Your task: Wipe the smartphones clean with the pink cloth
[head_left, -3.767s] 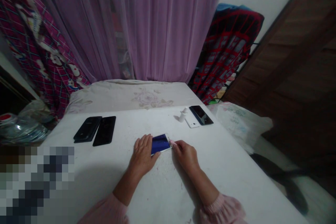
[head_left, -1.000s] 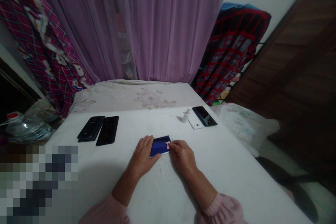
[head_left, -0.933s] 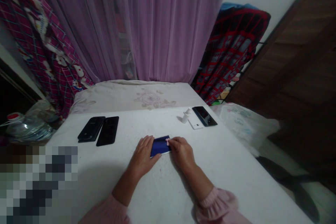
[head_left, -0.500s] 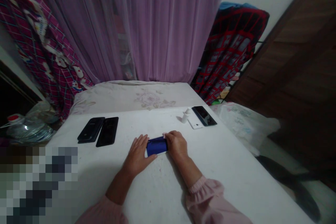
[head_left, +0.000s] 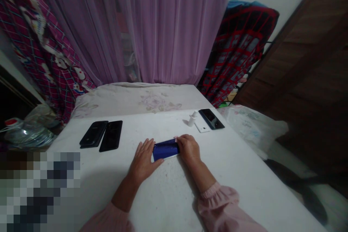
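A phone (head_left: 165, 151) with a dark blue face and a light rim lies sideways on the white table in front of me. My left hand (head_left: 143, 161) grips its left end, fingers along the far edge and thumb at the near edge. At the right end, my right hand (head_left: 189, 149) is closed in a pinch over the phone's surface. A small pale pink piece (head_left: 175, 138), perhaps cloth or tissue, pokes out at its fingertips; most of it is hidden. The phone's right end is partly covered by that hand.
Two dark phones lie at left, one (head_left: 94, 133) beside another (head_left: 111, 136). To the right stand a small white spray bottle (head_left: 192, 119), a white phone (head_left: 202, 127) and a dark phone (head_left: 212, 119) near the table's edge. A large water bottle (head_left: 21, 132) sits beyond the left edge.
My right hand has slid to the right along the phone with the pale piece, uncovering more of the blue face. My left hand stays at the left end.
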Demonstrator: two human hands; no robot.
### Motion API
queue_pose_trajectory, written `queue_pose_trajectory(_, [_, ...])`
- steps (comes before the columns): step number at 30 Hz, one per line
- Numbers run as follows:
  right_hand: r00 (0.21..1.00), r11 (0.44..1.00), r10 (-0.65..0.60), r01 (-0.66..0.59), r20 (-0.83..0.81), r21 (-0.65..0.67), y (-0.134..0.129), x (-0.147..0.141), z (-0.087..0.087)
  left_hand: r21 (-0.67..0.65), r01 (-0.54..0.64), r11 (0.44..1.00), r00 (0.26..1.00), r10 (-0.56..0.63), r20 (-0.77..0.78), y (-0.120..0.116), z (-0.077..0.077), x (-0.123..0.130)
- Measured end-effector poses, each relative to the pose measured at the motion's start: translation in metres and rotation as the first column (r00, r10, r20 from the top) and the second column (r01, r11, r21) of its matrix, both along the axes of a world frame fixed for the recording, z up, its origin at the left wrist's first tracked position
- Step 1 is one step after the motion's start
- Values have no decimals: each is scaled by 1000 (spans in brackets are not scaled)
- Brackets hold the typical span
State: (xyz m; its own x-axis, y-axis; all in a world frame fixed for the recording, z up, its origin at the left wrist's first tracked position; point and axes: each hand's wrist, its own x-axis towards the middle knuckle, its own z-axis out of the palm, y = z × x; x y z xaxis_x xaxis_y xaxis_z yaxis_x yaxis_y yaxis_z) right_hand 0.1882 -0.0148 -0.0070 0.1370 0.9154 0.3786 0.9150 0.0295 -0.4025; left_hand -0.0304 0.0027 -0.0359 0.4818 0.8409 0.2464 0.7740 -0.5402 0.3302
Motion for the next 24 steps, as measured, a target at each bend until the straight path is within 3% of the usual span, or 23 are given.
queue_pose_trajectory(6, [991, 991, 112, -106, 69, -79, 4, -44, 6, -12, -15, 1000, 998, 15, -60, -3, 5, 2])
queue_pose_trajectory(9, [990, 988, 127, -120, 69, -96, 2, -37, 8, -13, -26, 1000, 997, 25, -71, -4, 7, 2])
queue_pose_trajectory(16, [999, 996, -19, 23, 50, -84, -3, 5, 8, -15, -27, 1000, 997, 26, -74, -4, 8, 4])
queue_pose_trajectory(19, [999, 999, -4, 6, 53, -39, -3, -8, 4, -9, -33, 999, 996, 32, -79, -4, 8, 5])
queue_pose_trajectory(24, [990, 990, 131, -133, 45, 55, -11, -35, -5, -3, -34, 999, 995, 34, -89, -4, 6, 5])
